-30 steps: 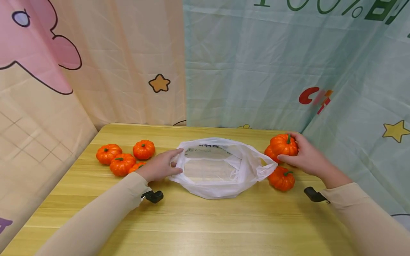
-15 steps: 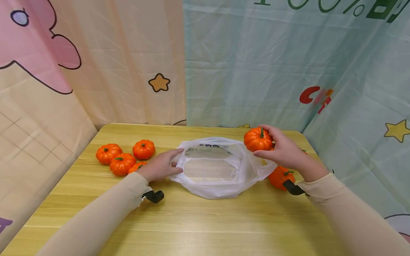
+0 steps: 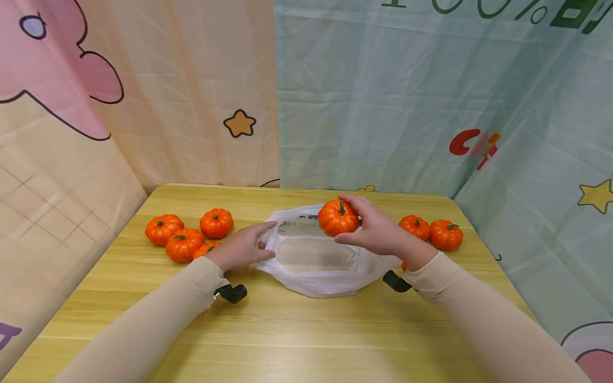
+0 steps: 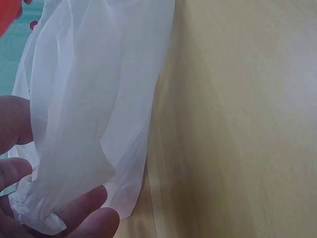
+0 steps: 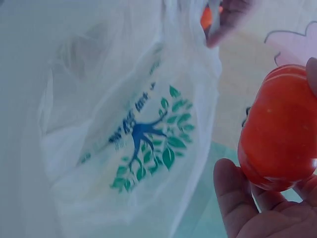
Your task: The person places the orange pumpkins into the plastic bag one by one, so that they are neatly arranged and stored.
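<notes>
A small orange pumpkin (image 3: 337, 218) with a green stem is in my right hand (image 3: 378, 230), held over the mouth of a white plastic bag (image 3: 318, 284). The thumb is on its near side and the fingers reach round the back. In the right wrist view the pumpkin (image 5: 280, 129) looks smooth and glossy beside the bag, which bears a green-leaved tree print (image 5: 153, 139). My left hand (image 3: 239, 249) holds the bag's left rim. Bunched plastic (image 4: 39, 208) lies among its fingers in the left wrist view. The bag stands with its mouth spread.
Several small pumpkins (image 3: 184, 244) sit on the wooden table (image 3: 306, 340) left of the bag, one partly behind my left hand. More pumpkins (image 3: 446, 235) stand at the right, one mostly hidden by my right wrist. Printed cloth curtains (image 3: 364, 106) hang behind and beside the table.
My right hand has lifted a pumpkin from the right-hand group and carried it left, over the bag's mouth. My left hand stays at the bag's left rim.
</notes>
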`<state>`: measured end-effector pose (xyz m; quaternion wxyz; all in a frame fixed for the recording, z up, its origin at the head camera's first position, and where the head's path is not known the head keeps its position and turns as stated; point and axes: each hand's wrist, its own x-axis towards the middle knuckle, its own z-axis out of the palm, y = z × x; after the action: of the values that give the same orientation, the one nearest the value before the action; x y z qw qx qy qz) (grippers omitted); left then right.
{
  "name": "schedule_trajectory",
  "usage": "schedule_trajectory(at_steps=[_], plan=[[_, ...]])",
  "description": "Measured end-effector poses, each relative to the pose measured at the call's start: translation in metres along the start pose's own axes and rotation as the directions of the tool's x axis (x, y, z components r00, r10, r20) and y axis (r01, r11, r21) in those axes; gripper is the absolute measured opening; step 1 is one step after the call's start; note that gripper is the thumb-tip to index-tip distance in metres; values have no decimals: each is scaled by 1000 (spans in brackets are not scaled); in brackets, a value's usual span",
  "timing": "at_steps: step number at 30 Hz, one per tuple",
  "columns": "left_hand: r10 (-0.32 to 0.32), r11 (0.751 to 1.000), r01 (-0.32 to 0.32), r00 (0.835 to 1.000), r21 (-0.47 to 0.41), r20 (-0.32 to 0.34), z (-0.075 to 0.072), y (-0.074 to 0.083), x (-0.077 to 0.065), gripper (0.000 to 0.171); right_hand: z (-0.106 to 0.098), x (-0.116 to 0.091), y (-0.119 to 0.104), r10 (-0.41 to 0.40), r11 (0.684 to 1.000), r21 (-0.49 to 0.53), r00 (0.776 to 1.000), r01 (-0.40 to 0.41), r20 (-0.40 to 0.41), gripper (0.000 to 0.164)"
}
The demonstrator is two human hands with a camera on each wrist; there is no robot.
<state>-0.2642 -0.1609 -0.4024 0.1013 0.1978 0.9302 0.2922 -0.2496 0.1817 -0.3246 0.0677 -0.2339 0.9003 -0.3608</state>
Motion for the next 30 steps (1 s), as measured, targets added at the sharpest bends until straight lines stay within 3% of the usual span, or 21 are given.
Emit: schedule_trajectory(at_steps=[7, 13, 19, 30], plan=[[-8, 1000, 8, 1000, -11, 4, 0, 1, 0, 84, 39, 28, 1, 32, 999, -30, 997, -30, 76, 93], [6, 999, -5, 1000, -37, 4, 1, 3, 1, 85, 65, 46, 2, 76, 996, -59, 994, -71, 77, 91], [12, 999, -12, 1000, -41, -1, 2, 2, 0, 84, 83, 57, 2, 189, 977, -113, 978, -179, 84, 92], [13, 999, -13, 1000, -30, -2, 2, 1, 0, 84, 106, 73, 11, 197, 967, -180, 977, -180, 84, 92]])
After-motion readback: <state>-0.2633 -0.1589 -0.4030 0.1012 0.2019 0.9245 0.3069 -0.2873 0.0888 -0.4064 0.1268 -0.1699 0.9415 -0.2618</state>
